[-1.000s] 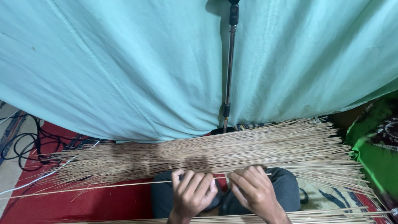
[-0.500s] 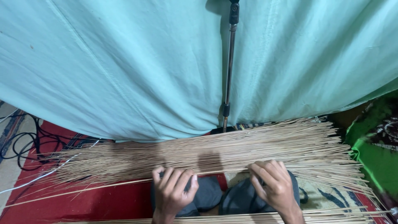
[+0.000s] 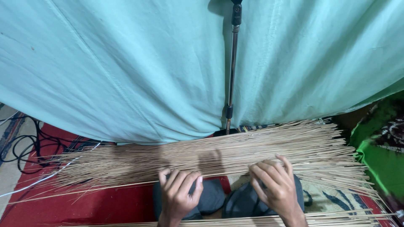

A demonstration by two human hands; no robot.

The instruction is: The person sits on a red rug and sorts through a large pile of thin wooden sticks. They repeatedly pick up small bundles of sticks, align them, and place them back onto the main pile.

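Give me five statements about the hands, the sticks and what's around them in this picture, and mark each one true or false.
1. Both hands rest on the near edge of the spread of thin sticks. True: the left hand and right hand both touch it.
2. The cloth behind the sticks is red. False: the cloth is pale teal; the red is the mat below.
3. A metal pole stands upright in front of the cloth. True.
4. The right hand is lifting a tied bundle. False: its fingers lie flat on loose sticks.
5. Black cables lie at the left. True.
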